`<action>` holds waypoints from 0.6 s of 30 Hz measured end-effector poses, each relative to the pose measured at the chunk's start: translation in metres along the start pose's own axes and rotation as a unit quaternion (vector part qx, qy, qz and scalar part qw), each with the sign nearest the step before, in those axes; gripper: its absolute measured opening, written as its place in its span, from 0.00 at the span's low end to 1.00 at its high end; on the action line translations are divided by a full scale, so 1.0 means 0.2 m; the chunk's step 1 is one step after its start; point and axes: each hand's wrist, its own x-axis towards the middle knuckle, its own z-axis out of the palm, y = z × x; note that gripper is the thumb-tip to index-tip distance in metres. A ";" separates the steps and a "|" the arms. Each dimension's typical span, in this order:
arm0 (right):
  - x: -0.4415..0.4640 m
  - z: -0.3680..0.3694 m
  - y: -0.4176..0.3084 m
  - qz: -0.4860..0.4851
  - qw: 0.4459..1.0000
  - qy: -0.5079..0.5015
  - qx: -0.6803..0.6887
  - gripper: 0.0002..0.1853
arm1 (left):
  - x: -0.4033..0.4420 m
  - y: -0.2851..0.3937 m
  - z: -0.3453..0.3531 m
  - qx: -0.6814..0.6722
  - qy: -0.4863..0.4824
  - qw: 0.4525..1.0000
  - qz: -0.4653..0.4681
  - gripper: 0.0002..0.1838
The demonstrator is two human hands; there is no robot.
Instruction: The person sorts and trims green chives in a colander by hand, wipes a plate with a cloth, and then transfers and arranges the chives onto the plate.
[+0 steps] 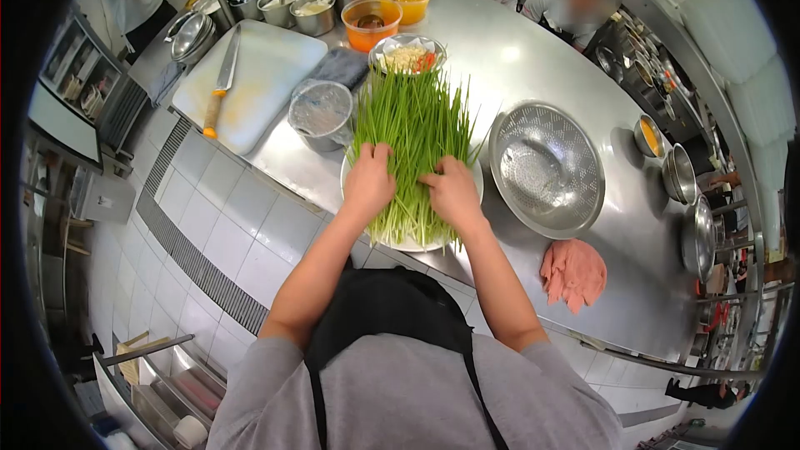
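Note:
A thick heap of long green chives (417,129) lies on a round white plate (476,179) at the table's near edge, pale cut ends towards me. My left hand (371,179) grips the heap's left side, its fingers curled into the stalks. On the right side my right hand (455,192) has its fingers bent round some chives, with the thumb side facing inward. Fingertips of both hands are partly hidden among the stalks. Just right of the plate sits a perforated metal colander (547,168). A plastic-covered container (321,110) stands to the left.
A knife (225,75) lies on the white cutting board (279,54). Behind the chives are a bowl of chopped food (408,54) and an orange tub (371,21). A pink cloth (573,273) rests at the right edge, metal bowls (698,237) beyond. Other people stand across the table.

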 end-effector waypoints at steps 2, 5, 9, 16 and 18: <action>-0.02 -0.04 0.04 0.023 0.999 0.007 -0.023 0.12 | 0.00 -0.02 -0.03 0.006 -0.006 1.000 0.005 0.23; -0.02 -0.07 0.05 0.010 1.000 0.014 -0.006 0.11 | -0.02 0.02 -0.04 -0.015 -0.002 1.000 0.013 0.21; 0.06 -0.03 -0.03 0.009 0.998 0.040 0.048 0.10 | -0.01 0.10 -0.01 -0.024 0.060 0.995 0.081 0.17; 0.00 -0.04 0.05 0.075 0.995 -0.058 -0.008 0.15 | 0.03 -0.01 0.03 0.089 0.010 0.994 0.057 0.17; -0.01 -0.06 0.07 0.067 0.997 -0.034 0.022 0.16 | 0.02 0.01 0.00 0.071 0.020 0.995 0.062 0.16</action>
